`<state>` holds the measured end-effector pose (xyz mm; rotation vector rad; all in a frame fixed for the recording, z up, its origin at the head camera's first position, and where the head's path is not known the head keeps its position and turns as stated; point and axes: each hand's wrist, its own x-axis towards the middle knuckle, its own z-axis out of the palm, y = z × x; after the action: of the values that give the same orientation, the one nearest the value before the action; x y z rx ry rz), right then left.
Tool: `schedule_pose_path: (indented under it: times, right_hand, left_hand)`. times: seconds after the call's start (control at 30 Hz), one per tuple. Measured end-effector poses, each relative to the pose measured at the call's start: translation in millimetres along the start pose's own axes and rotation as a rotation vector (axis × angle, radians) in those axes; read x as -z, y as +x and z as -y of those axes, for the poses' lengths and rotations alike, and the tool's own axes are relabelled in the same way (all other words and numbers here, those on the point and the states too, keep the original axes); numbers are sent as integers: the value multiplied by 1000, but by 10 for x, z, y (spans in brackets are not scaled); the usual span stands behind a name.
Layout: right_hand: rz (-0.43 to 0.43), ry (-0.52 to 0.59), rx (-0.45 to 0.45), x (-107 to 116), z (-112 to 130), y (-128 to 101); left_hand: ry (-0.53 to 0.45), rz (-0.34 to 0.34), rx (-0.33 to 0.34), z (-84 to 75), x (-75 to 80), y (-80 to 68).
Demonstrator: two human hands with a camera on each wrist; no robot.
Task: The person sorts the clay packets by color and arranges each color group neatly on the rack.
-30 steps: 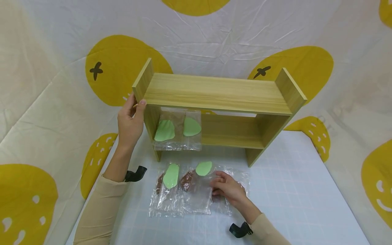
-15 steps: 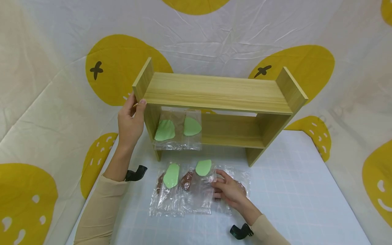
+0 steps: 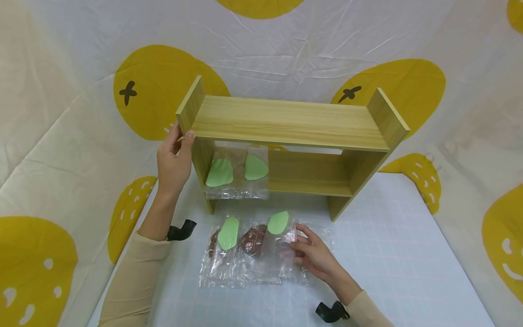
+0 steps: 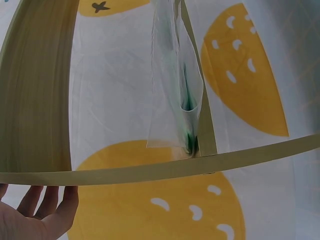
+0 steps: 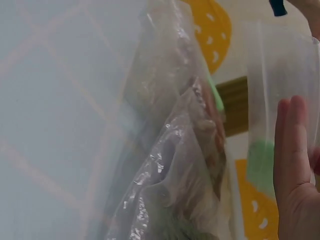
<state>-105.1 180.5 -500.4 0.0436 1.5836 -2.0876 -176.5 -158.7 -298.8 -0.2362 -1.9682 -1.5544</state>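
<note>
Left hand: the left hand (image 3: 173, 159) is gripping the left upright of the wooden shelf (image 3: 286, 125), thumb lying on the front edge just below the top board, fingers curling round the outer side; in the left wrist view the fingertips (image 4: 47, 202) are showing under the board's edge.

Right hand: the right hand (image 3: 312, 254) is pinching the right edge of a clear bag (image 3: 271, 247), lifting that side off the counter (image 3: 388, 254); in the right wrist view the straight fingers (image 5: 290, 145) are lying against the plastic.

Held bag: it is lying in front of the shelf, tilting up at its right side, showing a brown piece and a green label (image 3: 278, 222).

Neighbouring bag: a second bag (image 3: 222, 254) with a green label is lying flat just to the left, edges overlapping the held one.

Under the hand: more clear plastic is lying beneath the right hand; its contents cannot be told.

Shelf contents: two bags with green labels (image 3: 237, 172) are standing upright side by side at the left end of the lower board.

Backdrop: a white cloth with yellow shapes (image 3: 81, 91) is hanging behind and beside the counter.
</note>
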Motion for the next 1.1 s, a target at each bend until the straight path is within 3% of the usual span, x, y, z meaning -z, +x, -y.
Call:
schedule_pose_path:
  times: [0.27,0.5,0.8,1.0,1.1]
  right_hand:
    - [66,0,69,11,197,-172]
    - [177,14,173,-7,378,-321]
    - [219,-27,303,-37,583,-399]
    - [299,33,383,-40,733,-336]
    - [288,47,397,-39,784,-277]
  left_hand:
    - [-13,0,-5,8,-5,13]
    - [-8,0,-3,32,-9,17]
    - [-37,-8,-7,352,18,77]
    - [-37,-9,-21,363,14,81]
    - [-27,-11,-17,260,5,59]
